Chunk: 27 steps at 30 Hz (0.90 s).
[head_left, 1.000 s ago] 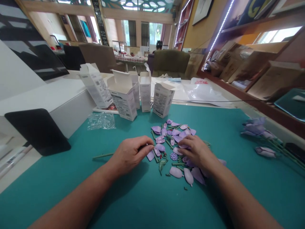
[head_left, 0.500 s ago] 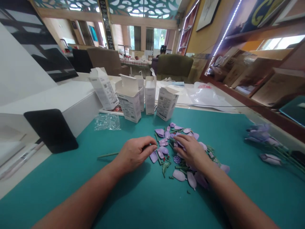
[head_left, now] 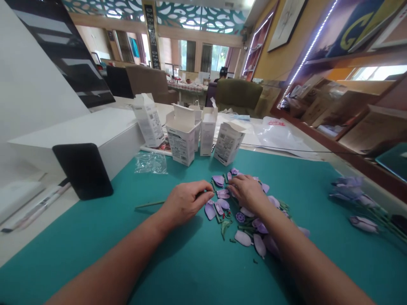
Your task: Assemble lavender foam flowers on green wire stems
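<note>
My left hand is closed in a pinch on a thin green plastic stem, which sticks out to the left behind the hand. Its fingertips are close to the left edge of a pile of lilac petal pieces and green parts. Over the far part of this pile is my right hand, fingers bent and slightly apart, their tips touching the pieces. Whether it has picked one up is hidden. Near both hands lie a small lilac wheel-shaped piece and a green leaf piece.
Several opened white boxes stand behind the green mat. Crumpled clear plastic lies before them, and a black tablet-like panel leans on a white box at left. Lilac flowers on stems lie at right.
My right hand has shifted a little left and farther away over the pile, uncovering some petals. My left hand keeps its pinch on the stem. The whole view has swung slightly left.
</note>
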Each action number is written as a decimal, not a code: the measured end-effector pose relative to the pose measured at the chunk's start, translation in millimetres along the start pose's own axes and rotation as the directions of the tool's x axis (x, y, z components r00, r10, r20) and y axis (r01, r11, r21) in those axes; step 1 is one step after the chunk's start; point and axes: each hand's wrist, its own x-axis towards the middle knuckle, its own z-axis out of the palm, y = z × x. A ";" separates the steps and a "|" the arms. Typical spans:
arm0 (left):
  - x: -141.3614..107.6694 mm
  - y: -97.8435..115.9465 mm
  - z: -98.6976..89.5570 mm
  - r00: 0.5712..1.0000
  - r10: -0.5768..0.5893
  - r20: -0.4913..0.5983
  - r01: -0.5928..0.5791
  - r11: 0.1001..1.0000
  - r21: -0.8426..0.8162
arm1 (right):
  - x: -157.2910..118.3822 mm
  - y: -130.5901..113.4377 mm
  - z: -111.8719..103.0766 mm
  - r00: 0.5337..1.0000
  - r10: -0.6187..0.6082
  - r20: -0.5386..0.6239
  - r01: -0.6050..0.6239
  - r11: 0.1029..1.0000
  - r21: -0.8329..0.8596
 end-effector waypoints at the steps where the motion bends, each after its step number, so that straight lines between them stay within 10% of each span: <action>1: 0.1 -0.2 0.1 1.000 0.001 -0.002 -0.001 1.000 0.003 | 6.1 -3.5 -1.2 1.000 0.005 -0.001 -0.005 1.000 -0.006; 11: 0.6 -3.4 -1.4 1.000 -0.005 -0.009 0.005 1.000 0.022 | 15.7 -34.5 7.3 0.999 -0.009 0.040 0.011 0.998 -0.065; 27: 2.5 -5.6 -4.2 1.000 -0.020 -0.016 0.020 1.000 -0.004 | 50.2 45.2 17.3 0.988 0.142 0.056 -0.138 0.987 -0.080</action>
